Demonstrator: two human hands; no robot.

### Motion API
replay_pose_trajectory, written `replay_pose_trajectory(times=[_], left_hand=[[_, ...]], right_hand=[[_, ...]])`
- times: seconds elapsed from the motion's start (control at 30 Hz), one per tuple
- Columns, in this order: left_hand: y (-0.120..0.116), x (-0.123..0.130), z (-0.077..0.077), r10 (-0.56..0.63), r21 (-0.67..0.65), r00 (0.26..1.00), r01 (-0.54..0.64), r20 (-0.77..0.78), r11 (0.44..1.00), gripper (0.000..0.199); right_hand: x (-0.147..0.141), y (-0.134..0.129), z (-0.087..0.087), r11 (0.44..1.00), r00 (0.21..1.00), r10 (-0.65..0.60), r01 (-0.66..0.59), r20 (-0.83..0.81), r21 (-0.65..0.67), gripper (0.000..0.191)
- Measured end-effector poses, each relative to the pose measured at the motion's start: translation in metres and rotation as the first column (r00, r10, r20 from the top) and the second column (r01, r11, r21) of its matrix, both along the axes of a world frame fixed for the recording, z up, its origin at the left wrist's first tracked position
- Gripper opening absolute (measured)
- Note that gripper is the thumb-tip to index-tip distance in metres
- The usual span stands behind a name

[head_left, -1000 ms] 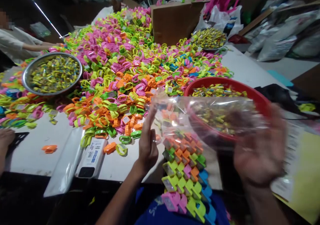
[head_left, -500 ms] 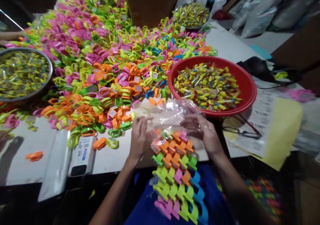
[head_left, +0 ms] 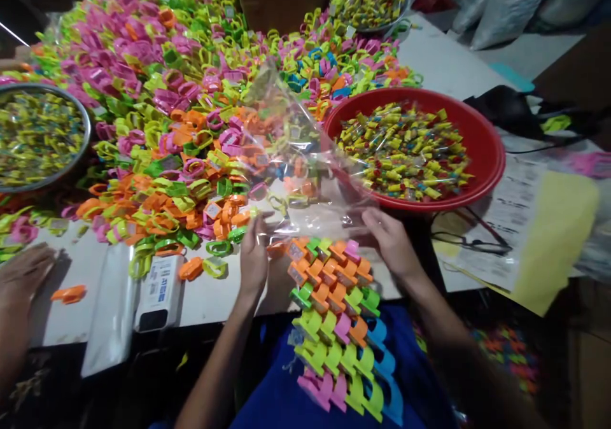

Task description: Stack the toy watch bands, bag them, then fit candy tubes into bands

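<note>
A clear plastic bag (head_left: 324, 206) stretches between my hands above the table's front edge. My left hand (head_left: 254, 251) pinches its left side, and my right hand (head_left: 389, 238) grips its right side, thumb and fingers closed on the film. Just below the bag, a stacked block of coloured plastic clips (head_left: 334, 314), in orange, green, yellow, pink and blue, lies over my lap; neither hand touches it. Behind the bag, a big heap of loose clips (head_left: 191, 130) shows partly through the film.
A red basin (head_left: 491, 155) of small wrapped pieces stands right, a metal bowl (head_left: 87, 130) left. Near the front edge lie a white box (head_left: 160, 289) and flat plastic sleeves (head_left: 107, 308). Glasses (head_left: 477, 243) rest on papers. Another person's hand (head_left: 28, 267) is at far left.
The bag has spread out and its far part has risen over the heap. My left hand has shifted slightly left and down. Another person's hand has come into view at far left.
</note>
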State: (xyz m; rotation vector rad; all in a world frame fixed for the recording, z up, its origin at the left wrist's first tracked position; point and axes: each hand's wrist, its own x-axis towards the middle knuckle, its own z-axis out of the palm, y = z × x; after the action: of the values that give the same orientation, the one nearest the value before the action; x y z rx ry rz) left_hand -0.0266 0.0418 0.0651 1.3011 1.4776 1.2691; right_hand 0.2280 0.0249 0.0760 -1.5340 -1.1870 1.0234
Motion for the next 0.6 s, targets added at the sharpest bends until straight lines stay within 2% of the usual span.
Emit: replay_pose_trajectory(times=[0.07,0.1,0.17,0.27,0.37,0.43,0.5,0.6], left_hand=[[-0.007,0.003,-0.014,-0.081,-0.173,0.990,0.100,0.112,0.980,0.051],[-0.012,0.003,-0.019,-0.106,-0.211,0.987,0.131,0.124,0.969,0.051],[-0.024,-0.002,-0.022,-0.157,-0.222,0.985,0.169,0.074,0.960,0.050],[-0.029,-0.013,-0.027,-0.245,-0.185,0.962,0.220,-0.122,0.958,0.047],[-0.017,-0.024,-0.037,-0.304,-0.091,0.873,0.292,-0.382,0.952,0.045],[-0.006,-0.028,-0.043,-0.322,-0.039,0.818,0.347,-0.477,0.937,0.046],[-0.002,-0.027,-0.047,-0.311,-0.041,0.843,0.327,-0.439,0.944,0.047],[-0.014,-0.016,-0.049,-0.296,-0.162,0.937,0.269,-0.184,0.950,0.049]], right_hand=[[0.003,0.001,-0.026,0.986,0.991,0.026,-0.046,-0.128,-0.162,0.062],[0.004,-0.002,-0.035,0.978,0.990,0.034,-0.061,-0.137,-0.198,0.059],[0.007,-0.009,-0.044,0.978,0.996,0.069,-0.079,-0.061,-0.191,0.053],[0.008,-0.017,-0.047,0.984,0.993,0.105,-0.097,0.048,-0.151,0.047],[0.008,-0.017,-0.050,0.981,0.993,0.111,-0.104,0.037,-0.161,0.044],[0.008,-0.016,-0.055,0.982,0.995,0.095,-0.093,0.006,-0.162,0.043],[0.008,-0.016,-0.061,0.984,0.997,0.072,-0.074,-0.018,-0.159,0.044],[0.008,-0.017,-0.065,0.986,0.997,0.057,-0.064,-0.045,-0.153,0.045]])
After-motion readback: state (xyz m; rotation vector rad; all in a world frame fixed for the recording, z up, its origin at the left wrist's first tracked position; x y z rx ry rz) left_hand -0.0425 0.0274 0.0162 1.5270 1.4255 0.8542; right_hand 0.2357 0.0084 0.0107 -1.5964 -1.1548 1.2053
